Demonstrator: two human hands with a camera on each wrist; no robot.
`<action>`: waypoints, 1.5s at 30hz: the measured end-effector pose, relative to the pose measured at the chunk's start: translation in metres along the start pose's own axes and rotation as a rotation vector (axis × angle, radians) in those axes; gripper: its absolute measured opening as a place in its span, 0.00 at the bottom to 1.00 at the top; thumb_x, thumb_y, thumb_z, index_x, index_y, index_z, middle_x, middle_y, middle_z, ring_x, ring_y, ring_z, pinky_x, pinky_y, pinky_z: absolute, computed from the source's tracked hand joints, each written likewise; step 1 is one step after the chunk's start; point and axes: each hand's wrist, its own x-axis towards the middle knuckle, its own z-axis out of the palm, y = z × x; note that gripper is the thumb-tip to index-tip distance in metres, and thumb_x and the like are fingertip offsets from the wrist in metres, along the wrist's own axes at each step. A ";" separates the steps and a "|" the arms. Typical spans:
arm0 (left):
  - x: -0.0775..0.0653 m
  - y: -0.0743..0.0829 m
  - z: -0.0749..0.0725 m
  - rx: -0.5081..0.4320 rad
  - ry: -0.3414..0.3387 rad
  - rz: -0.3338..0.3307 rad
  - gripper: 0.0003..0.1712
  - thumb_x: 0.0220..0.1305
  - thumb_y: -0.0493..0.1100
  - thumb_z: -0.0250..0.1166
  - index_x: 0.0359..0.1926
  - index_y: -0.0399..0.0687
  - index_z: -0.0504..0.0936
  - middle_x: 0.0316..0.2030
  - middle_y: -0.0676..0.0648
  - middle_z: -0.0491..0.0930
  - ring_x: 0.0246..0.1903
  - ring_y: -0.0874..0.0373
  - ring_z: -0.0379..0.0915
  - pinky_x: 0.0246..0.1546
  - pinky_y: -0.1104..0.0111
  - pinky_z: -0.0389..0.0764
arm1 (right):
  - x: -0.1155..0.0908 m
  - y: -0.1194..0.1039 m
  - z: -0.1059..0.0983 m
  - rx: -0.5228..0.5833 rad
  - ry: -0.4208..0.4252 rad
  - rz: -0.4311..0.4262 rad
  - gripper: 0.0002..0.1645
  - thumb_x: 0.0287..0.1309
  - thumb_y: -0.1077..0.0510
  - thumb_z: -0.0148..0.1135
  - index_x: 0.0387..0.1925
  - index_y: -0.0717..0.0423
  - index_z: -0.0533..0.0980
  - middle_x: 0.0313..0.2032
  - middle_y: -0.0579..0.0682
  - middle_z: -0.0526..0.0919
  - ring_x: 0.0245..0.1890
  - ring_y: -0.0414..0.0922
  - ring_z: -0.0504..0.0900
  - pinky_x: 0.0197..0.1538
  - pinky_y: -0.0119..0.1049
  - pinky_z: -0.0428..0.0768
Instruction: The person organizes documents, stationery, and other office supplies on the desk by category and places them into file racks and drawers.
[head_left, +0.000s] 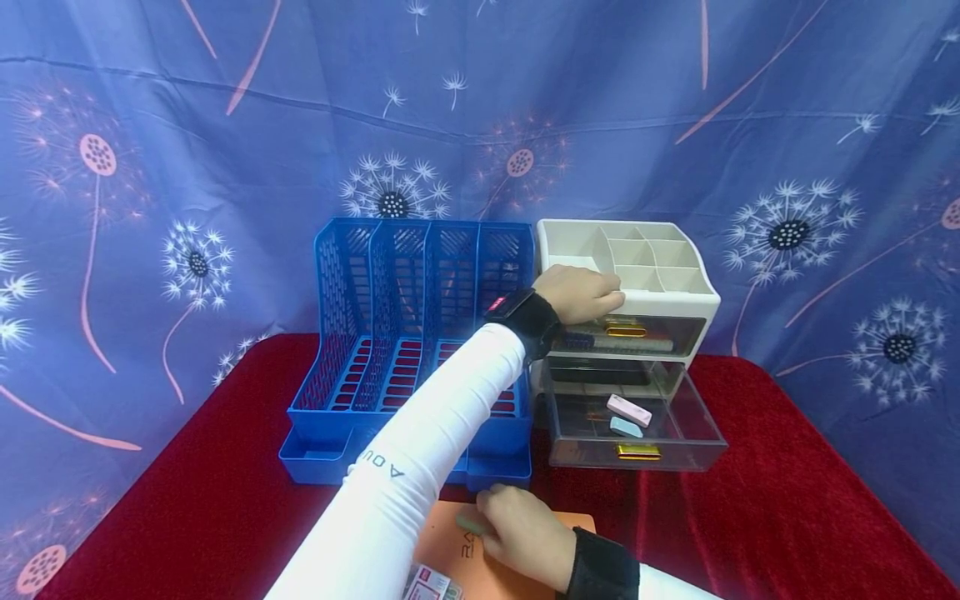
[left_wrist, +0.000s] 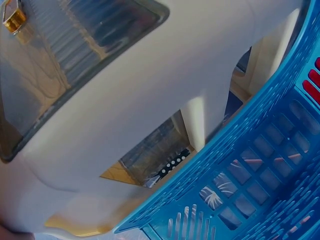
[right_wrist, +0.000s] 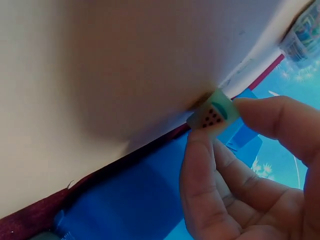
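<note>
Head view: right hand (head_left: 525,533) pinches green block (head_left: 472,522) near edge of orange board (head_left: 441,543).

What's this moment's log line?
Left hand: on boxy white plastic organizer; right hand: pinching small green block; clear plastic drawer: open, oblong pink block, blue block inside

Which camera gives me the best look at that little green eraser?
The right wrist view: the green eraser appears close up, showing its dark dots and green curve. The head view shows it small and partly covered, without that pattern; the left wrist view doesn't show it.
</note>
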 end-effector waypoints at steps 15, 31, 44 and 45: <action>-0.001 -0.002 -0.001 0.021 -0.022 -0.007 0.16 0.70 0.54 0.39 0.34 0.57 0.71 0.27 0.58 0.71 0.32 0.63 0.69 0.33 0.67 0.67 | -0.022 0.002 -0.037 0.159 0.092 -0.079 0.07 0.41 0.64 0.66 0.26 0.53 0.75 0.21 0.39 0.71 0.22 0.30 0.65 0.24 0.24 0.65; -0.001 -0.001 -0.001 0.018 -0.030 -0.003 0.16 0.70 0.54 0.38 0.35 0.57 0.71 0.28 0.58 0.71 0.32 0.63 0.68 0.33 0.69 0.66 | -0.064 0.008 -0.081 0.188 0.216 -0.058 0.13 0.43 0.65 0.66 0.31 0.46 0.76 0.26 0.37 0.74 0.26 0.31 0.70 0.28 0.27 0.73; 0.001 0.000 -0.002 0.024 -0.024 0.000 0.17 0.70 0.55 0.39 0.38 0.56 0.72 0.30 0.57 0.73 0.33 0.63 0.69 0.33 0.68 0.66 | -0.095 0.024 -0.127 0.041 0.346 0.073 0.17 0.39 0.63 0.72 0.35 0.49 0.78 0.28 0.36 0.76 0.26 0.30 0.72 0.29 0.28 0.76; 0.001 0.000 -0.002 0.024 -0.024 -0.001 0.17 0.70 0.55 0.39 0.38 0.56 0.72 0.30 0.57 0.72 0.33 0.63 0.69 0.33 0.68 0.66 | -0.096 0.026 -0.129 0.031 0.363 0.080 0.18 0.39 0.64 0.72 0.35 0.49 0.78 0.28 0.36 0.77 0.25 0.30 0.72 0.29 0.28 0.76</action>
